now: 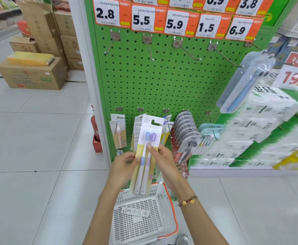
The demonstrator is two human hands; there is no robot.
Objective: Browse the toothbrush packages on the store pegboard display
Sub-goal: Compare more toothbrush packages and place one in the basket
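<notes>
At lower centre, both hands pinch a twin-pack toothbrush package (145, 156) by its edges: the left hand (122, 165) and the right hand (164, 161) tilt it face-up, probably for reading. It hovers over the white shopping basket (169, 206), before the green pegboard (144, 82).

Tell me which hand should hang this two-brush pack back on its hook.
Probably the right hand. It pinches the toothbrush pack higher up, nearer the hang hole, and sits closer to the pegboard. The left hand holds the pack's left edge, lower.
</notes>
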